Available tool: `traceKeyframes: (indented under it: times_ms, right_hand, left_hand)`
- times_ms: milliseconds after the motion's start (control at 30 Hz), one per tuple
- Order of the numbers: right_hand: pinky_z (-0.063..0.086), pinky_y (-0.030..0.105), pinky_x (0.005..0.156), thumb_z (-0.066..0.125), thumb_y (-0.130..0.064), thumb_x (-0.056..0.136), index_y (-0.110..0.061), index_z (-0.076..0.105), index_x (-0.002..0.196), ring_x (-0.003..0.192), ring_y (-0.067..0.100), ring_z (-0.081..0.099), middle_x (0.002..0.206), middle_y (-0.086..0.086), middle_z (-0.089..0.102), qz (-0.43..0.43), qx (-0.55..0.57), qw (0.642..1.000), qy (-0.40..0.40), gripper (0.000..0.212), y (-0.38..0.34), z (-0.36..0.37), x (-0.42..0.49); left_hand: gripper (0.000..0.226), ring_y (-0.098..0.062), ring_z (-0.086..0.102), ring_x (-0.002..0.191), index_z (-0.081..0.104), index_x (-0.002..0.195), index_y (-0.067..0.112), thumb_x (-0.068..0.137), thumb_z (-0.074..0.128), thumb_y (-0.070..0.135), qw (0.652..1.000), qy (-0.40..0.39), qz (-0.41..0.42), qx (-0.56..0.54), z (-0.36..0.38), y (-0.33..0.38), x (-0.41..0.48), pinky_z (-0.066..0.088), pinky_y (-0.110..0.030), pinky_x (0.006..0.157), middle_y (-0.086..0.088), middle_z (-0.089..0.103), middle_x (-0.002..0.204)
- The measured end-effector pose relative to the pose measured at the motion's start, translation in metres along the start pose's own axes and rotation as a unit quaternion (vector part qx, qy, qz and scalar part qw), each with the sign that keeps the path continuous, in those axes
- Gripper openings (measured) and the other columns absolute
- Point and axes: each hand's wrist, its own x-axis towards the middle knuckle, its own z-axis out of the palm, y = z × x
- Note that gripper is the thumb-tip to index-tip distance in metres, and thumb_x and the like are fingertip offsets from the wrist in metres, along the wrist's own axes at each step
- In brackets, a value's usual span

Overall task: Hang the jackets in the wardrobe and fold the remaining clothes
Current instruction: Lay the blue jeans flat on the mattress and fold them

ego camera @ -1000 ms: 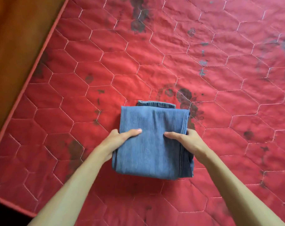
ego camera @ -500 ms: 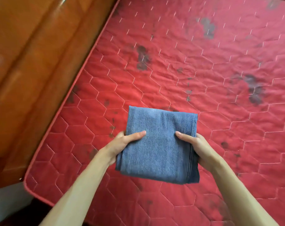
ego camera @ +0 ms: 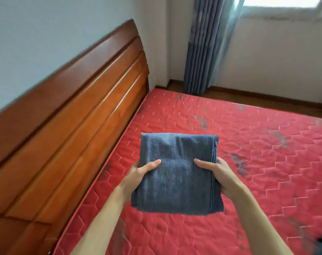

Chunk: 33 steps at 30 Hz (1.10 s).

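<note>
Red quilted mattress (ego camera: 248, 162) (dark-stained), wooden headboard (ego camera: 73, 116), grey curtain (ego camera: 202, 48)

The folded jeans (ego camera: 176, 173) are now off the mattress (ego camera: 257, 162) and held up in the air, where a second ago they lay flat on it. The left hand (ego camera: 138, 173) and right hand (ego camera: 221, 175) now grip the two sides with thumbs on top instead of pressing down. The view is higher, so the headboard (ego camera: 73, 116), the curtain (ego camera: 202, 46), the wall and a window come in.
</note>
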Motion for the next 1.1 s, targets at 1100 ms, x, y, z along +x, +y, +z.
traceKeyframes:
  times_ms: [1100]
  right_hand:
    - [0.060, 0.034, 0.063, 0.078, -0.020, 0.055, -0.006, 0.064, 0.107, 0.079, 0.025, 0.073, 0.095, 0.015, 0.075, -0.175, -0.006, 0.938, -0.298, 0.055, -0.102, 0.033, -0.251]
  left_hand:
    - [0.044, -0.019, 0.073, 0.098, 0.069, 0.116, 0.023, 0.075, 0.084, 0.017, 0.941, 0.195, 0.275, -0.029, 0.060, 0.072, -0.317, 0.056, -0.035, 0.082, 0.000, 0.076, 0.109]
